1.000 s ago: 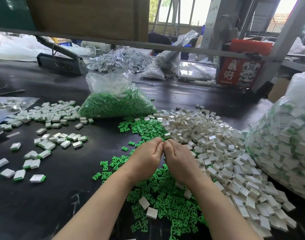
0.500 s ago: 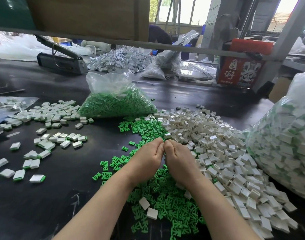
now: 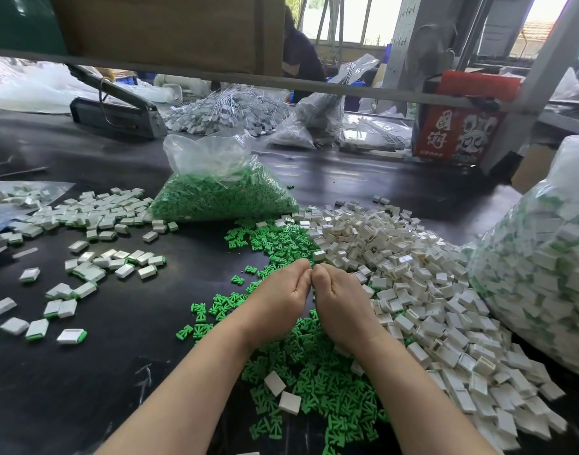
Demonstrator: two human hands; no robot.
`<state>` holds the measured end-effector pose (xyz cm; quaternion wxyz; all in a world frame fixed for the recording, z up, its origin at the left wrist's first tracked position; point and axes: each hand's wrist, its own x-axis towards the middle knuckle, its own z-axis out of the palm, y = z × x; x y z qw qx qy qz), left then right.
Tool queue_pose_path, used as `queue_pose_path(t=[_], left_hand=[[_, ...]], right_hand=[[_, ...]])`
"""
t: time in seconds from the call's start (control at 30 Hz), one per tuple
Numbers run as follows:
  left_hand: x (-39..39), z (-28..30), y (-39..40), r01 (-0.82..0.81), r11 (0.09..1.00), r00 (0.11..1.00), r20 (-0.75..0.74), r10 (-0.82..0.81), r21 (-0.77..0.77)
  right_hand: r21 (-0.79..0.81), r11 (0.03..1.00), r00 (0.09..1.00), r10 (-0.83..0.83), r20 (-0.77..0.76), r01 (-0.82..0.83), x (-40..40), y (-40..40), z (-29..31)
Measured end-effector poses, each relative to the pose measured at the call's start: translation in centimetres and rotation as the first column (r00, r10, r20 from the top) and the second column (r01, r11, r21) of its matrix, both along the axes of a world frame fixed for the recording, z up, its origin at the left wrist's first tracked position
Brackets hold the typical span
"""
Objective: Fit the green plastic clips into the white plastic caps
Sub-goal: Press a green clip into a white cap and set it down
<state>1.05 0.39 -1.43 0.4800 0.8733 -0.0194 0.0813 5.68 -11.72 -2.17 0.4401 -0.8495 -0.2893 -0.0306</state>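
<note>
Right now the left hand (image 3: 278, 300) and the right hand (image 3: 342, 303) are meeting knuckle to knuckle, fingers curled inward, probably pinching a clip and a cap between them, though the fingers are hiding the pieces. Loose green clips (image 3: 314, 372) are lying beneath both wrists on the tabletop (image 3: 117, 372); the white caps (image 3: 413, 290) are heaped just right of the right hand, and finished pieces (image 3: 94, 270) are scattered well left of the left hand. Squaring the clip to the cap's opening before pressing straight in should be seating it without jamming
</note>
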Motion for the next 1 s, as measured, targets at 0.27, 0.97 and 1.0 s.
queue_pose_path(t=[0.27, 0.97, 1.0], left_hand=[[-0.2, 0.3, 1.3, 0.087, 0.921, 0.995, -0.019, -0.102, -0.379], [0.2, -0.3, 0.9, 0.008, 0.948, 0.998, -0.051, -0.026, -0.318], [0.1, -0.1, 0.8, 0.015, 0.955, 0.999, -0.039, -0.027, -0.296]], right_hand=[[0.139, 0.99, 0.999, 0.032, -0.013, -0.03, 0.1, -0.3, 1.1], [0.27, 0.958, 0.928, 0.189, -0.322, -0.101, -0.3, -0.8, 1.9], [0.208, 0.972, 0.952, 0.16, -0.26, -0.106, -0.3, -0.8, 1.8]])
